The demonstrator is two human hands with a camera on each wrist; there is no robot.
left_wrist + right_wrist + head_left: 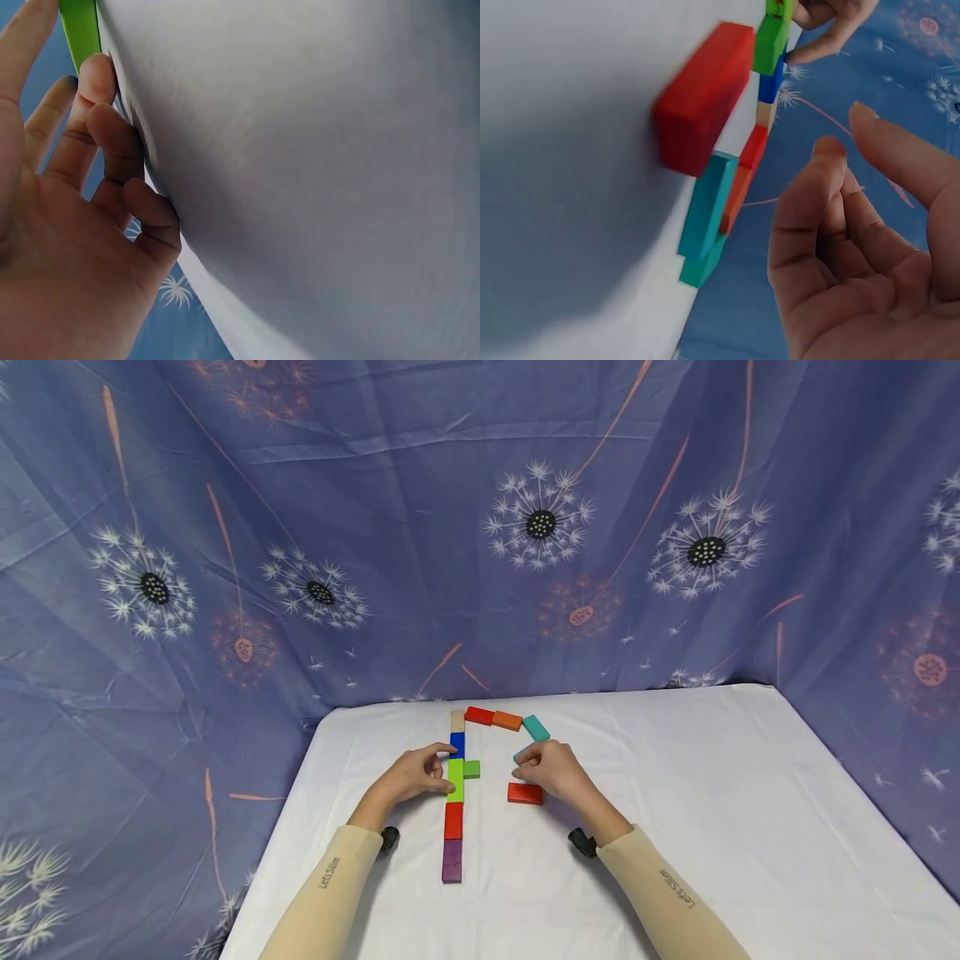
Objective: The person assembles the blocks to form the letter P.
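Note:
A column of blocks lies on the white table (pixel 712 793): beige (pixel 457 721), blue (pixel 457 744), lime green (pixel 455 779), red (pixel 453 820) and purple (pixel 452 861). A small green block (pixel 471 768) sits beside the lime one. My left hand (pixel 416 774) pinches the lime green block (pixel 79 30) between thumb and curled fingers. A red (pixel 479 716), an orange (pixel 507 721) and a teal block (pixel 536 727) curve off from the column's top. My right hand (pixel 551 772) hovers with loosely curled fingers (pixel 817 217), holding nothing, just beside a loose red block (pixel 524 793) and a second teal block (pixel 707 206).
A blue cloth printed with dandelions (pixel 540 522) hangs behind and on both sides of the table. The white tabletop stretches bare to the right and towards the front edge.

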